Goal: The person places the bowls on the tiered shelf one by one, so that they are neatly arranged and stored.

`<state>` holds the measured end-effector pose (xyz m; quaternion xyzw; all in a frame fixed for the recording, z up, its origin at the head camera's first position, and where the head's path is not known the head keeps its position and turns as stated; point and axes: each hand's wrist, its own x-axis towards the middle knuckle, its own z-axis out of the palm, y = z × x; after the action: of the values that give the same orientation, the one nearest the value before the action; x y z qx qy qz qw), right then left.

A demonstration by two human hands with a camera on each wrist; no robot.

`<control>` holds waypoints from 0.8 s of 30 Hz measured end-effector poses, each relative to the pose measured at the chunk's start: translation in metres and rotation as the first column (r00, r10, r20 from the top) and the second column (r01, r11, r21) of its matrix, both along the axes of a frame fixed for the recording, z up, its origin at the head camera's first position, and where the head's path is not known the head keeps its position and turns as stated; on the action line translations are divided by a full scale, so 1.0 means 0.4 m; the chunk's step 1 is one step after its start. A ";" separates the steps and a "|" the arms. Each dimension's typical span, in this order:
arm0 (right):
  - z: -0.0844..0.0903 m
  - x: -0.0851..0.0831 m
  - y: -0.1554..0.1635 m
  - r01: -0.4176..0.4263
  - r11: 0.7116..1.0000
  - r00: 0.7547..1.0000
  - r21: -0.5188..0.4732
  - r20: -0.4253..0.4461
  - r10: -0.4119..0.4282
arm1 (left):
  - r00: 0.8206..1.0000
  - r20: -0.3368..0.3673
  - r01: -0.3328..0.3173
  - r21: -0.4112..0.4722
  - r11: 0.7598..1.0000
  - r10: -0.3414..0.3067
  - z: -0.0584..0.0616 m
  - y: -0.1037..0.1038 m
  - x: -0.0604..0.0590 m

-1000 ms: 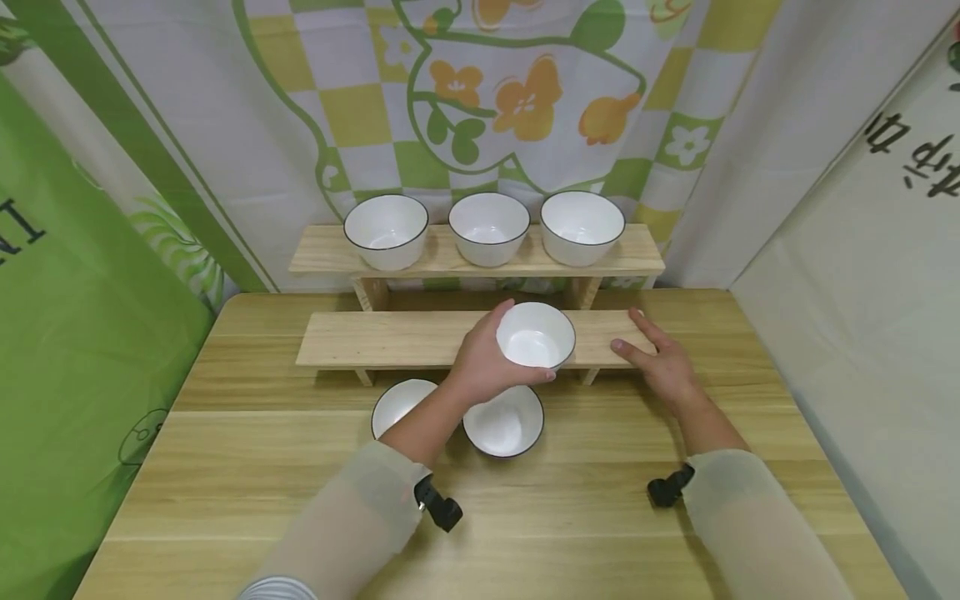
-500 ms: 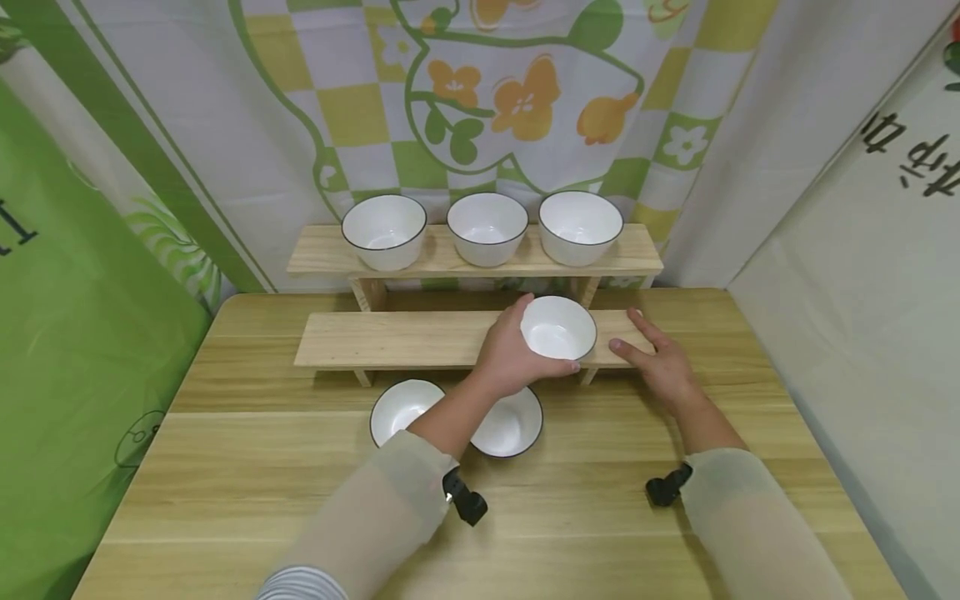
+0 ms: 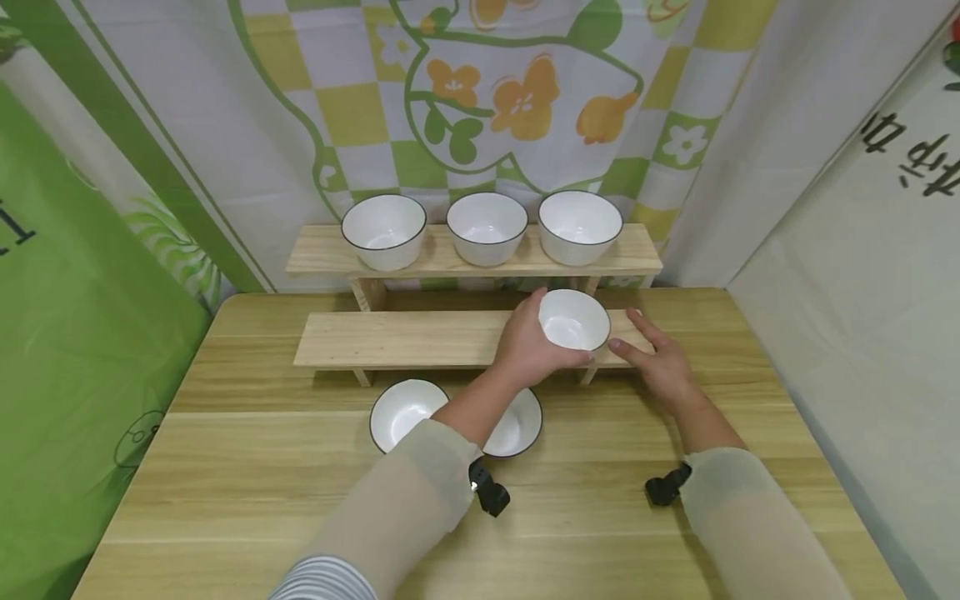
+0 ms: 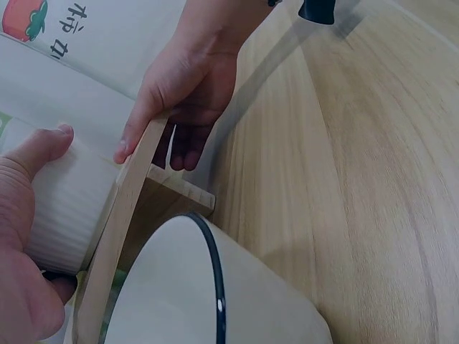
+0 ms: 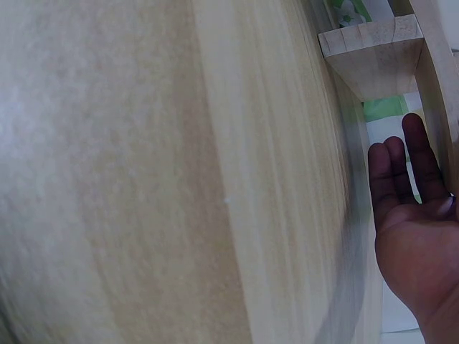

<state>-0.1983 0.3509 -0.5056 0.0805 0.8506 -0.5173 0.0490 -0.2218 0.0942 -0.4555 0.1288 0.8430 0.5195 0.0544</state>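
A white bowl (image 3: 575, 323) with a thin dark rim is gripped by my left hand (image 3: 529, 343), thumb and fingers spread around its left side. It stands over the right part of the lower wooden shelf (image 3: 405, 337); in the left wrist view the bowl's ribbed wall (image 4: 68, 204) is right at the board. My right hand (image 3: 663, 367) holds that shelf's right end, thumb and forefinger on top. Its other fingers (image 5: 423, 161) extend beneath the board in the right wrist view. Two more white bowls, left (image 3: 405, 412) and right (image 3: 519, 425), sit on the table, partly hidden by my left arm.
Behind, a higher wooden shelf (image 3: 472, 265) carries three matching bowls: left (image 3: 384, 229), middle (image 3: 487, 229) and right (image 3: 581, 229). Both shelves stand on a wood-grain table (image 3: 585, 533). A patterned cloth (image 3: 517, 100) hangs at the back, with printed panels on both sides.
My left hand has carried the bowl rightward and slightly back along the lower shelf, nearer my right hand. The right hand has stayed on the shelf's end.
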 end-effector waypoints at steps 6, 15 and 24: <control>0.004 0.003 -0.002 -0.008 1.000 1.000 0.011 0.001 0.008 | 1.000 0.004 0.007 0.007 1.000 -0.007 0.005 0.013 -0.001; 0.005 0.002 0.001 -0.009 1.000 1.000 0.004 0.007 0.009 | 1.000 0.004 0.027 0.023 0.999 -0.027 0.006 0.019 0.000; 0.002 0.001 0.000 0.000 1.000 1.000 -0.017 0.008 0.000 | 0.999 0.000 0.045 0.019 0.999 -0.045 0.016 -0.017 0.012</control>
<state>-0.1977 0.3508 -0.5049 0.0820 0.8460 -0.5242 0.0530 -0.2170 0.0873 -0.4492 0.1481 0.8349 0.5261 0.0650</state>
